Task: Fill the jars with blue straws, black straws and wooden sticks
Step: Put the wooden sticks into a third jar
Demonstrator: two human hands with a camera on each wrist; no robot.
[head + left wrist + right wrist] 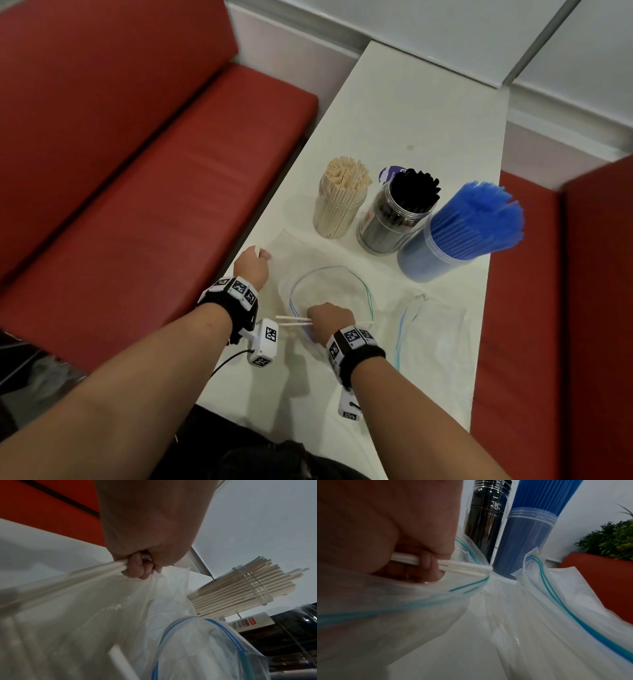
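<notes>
Three clear jars stand in a row on the white table [411, 113]: one with pale wooden sticks [340, 202], one with black straws [399, 212], one with blue straws [459, 233]. My left hand [253, 263] grips a few pale sticks [96, 572] near the table's left edge, beside a clear plastic bag. My right hand [330, 317] grips a few more pale sticks [453, 566] at the mouth of an open zip bag [329, 301]. The stick jar [240, 589], black jar [486, 520] and blue jar [529, 534] also show in the wrist views.
A second zip bag [431, 329] lies flat to the right of my right hand. Red bench seats [154, 192] flank the table on both sides. A green plant [611, 539] stands beyond the right bench. A white wall lies behind.
</notes>
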